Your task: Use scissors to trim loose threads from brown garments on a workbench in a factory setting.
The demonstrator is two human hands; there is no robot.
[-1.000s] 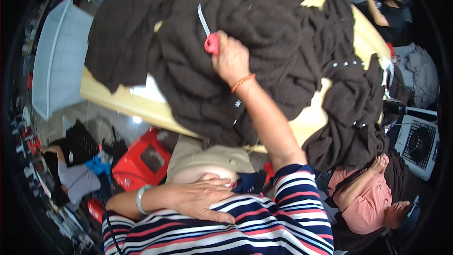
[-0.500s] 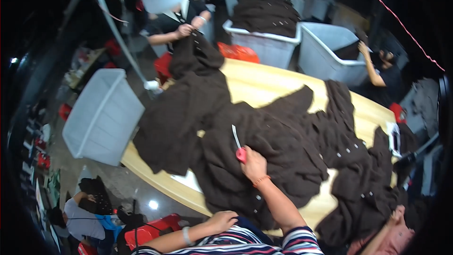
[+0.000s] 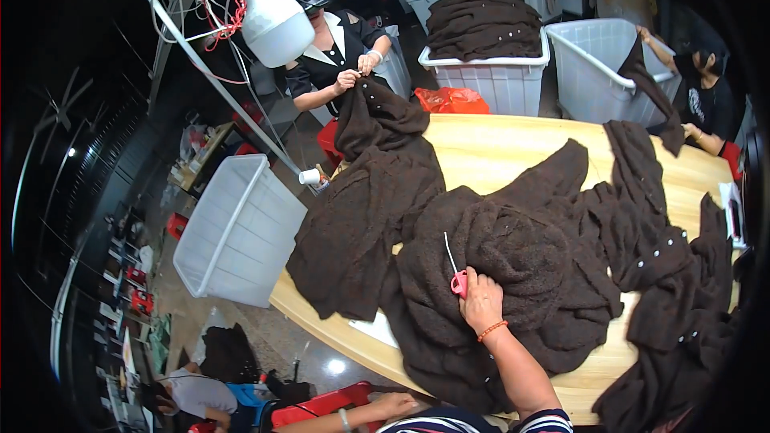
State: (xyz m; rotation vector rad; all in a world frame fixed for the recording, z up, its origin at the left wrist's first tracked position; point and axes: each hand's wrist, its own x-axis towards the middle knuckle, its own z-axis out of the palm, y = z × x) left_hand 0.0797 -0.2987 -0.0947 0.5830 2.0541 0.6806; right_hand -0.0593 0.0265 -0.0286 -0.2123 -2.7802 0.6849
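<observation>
My right hand (image 3: 483,302) is closed on a small pink tape measure (image 3: 459,283), with a short white strip of tape sticking out. It rests on a bunched dark brown knitted garment (image 3: 513,248) in the middle of the table. Near the table's front edge, beside my body, my left hand (image 3: 395,406) holds nothing visible; its fingers look loosely stretched. A second brown garment (image 3: 365,232) lies to the left, its far end raised in the hands of a person (image 3: 341,48) across the table. More brown garments with light buttons (image 3: 662,256) lie at the right.
Past the light wooden table (image 3: 513,132) stand a grey bin piled with brown garments (image 3: 489,80) and another bin (image 3: 593,64), where a person (image 3: 706,96) holds a brown piece. A grey bin (image 3: 241,232) tilts at the left. A lamp (image 3: 277,28) hangs from a pole.
The view has shifted, so the table sits further right and lower. The person at the far right has drawn a brown piece up over the bin's edge. My right hand keeps the tape measure.
</observation>
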